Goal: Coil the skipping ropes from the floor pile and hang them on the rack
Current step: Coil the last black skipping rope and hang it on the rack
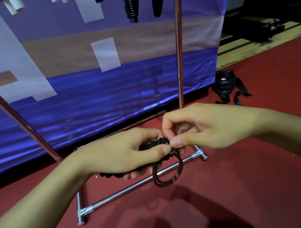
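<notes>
Arms: both bare forearms reach forward from the lower corners and meet at centre
Left hand (124,154): palm turned inward, fingers curled underneath, thumb on top, gripping the rope (155,144)
Right hand (203,126): fingers bent downward, thumb and forefinger pinching the rope, thumb tips of both hands almost touching

Rope (156,145) between hands, before rack (179,53)

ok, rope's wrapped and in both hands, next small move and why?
Probably tuck or pull the end snug. The right hand pinches at the end of the wrapped rope, the left hand grips the bundle, and a loop hangs loose below. The coil looks unfinished, so securing it should come before lifting it to the rack.
</notes>
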Motion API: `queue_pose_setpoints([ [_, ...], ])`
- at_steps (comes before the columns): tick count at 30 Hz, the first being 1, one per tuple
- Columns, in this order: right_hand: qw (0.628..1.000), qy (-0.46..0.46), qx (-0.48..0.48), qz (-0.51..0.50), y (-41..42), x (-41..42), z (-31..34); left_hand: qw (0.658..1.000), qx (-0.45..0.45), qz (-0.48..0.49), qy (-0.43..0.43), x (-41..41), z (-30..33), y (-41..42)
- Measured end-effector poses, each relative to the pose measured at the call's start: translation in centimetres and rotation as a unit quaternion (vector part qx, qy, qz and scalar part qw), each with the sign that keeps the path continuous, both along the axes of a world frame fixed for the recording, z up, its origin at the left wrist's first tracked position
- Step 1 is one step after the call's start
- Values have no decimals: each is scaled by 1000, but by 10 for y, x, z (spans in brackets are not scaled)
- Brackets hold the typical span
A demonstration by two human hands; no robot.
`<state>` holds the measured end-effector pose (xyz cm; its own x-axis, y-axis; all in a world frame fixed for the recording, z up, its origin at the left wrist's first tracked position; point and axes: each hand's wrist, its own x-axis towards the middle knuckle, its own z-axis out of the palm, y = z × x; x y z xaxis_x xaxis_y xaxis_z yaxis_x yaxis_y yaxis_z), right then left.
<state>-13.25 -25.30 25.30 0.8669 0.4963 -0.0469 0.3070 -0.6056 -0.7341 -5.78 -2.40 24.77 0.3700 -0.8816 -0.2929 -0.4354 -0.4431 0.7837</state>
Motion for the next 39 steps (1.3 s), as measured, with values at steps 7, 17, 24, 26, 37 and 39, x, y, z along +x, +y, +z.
queue_pose_setpoints([
  [7, 988, 54, 115, -85, 4, 2, -10, 997, -48, 58, -15, 4, 0, 2],
  [17, 991, -83, 53, -87, 9, -3, -8, 993, -80, 88, -10, 6, 1, 1],
  [24, 973, -208, -8, -98, 12, -1, -8, 992, -103, 78, 6, 6, 3, 1],
  [26, 972, -218, 1, -93, 13, -1, -8, 992, -102, 75, 12, 5, 6, 2],
  [37, 964, -257, 19, -72, 16, 0, -16, 995, -72, 46, 42, -1, 8, 7],
  [39, 968, -241, 27, -68, 17, 1, -16, 996, -65, 47, 30, -2, 10, 8],
])
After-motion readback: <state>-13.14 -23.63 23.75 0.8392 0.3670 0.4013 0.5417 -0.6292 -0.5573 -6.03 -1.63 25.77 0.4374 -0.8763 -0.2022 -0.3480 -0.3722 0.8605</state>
